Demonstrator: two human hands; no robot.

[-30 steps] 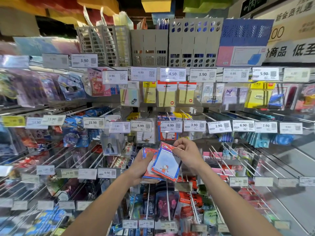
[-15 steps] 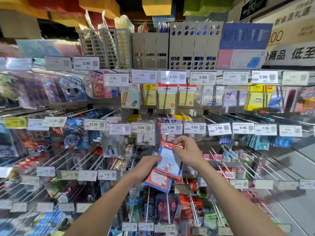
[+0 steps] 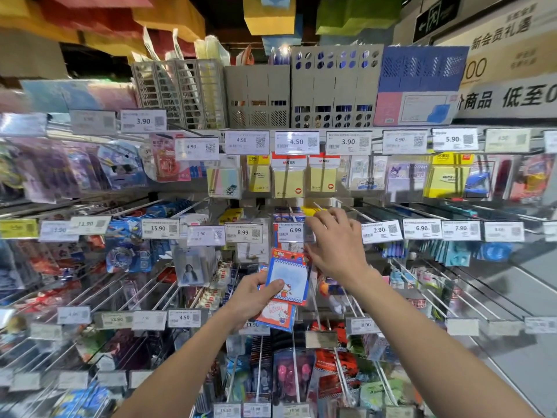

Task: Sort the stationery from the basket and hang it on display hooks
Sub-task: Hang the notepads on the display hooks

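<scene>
Left hand (image 3: pixel 248 297) clamps two carded notepads at mid-rack height: thumb across the front of the blue-checked pack (image 3: pixel 289 279), red pack (image 3: pixel 275 315) fanned out beneath. Right hand (image 3: pixel 337 248) is up beside the 6.99 tag (image 3: pixel 291 232); cannot tell if it pinches anything.

Rack (image 3: pixel 524 285): crammed, hooks close-set. Risk of threading a neighbouring hook and landing under the wrong price. The red pack may slide free, since only one thumb pins both.

Blue pack: glossy sleeve, cartoon cat at lower corner, red header. Hang hole not made out.
</scene>
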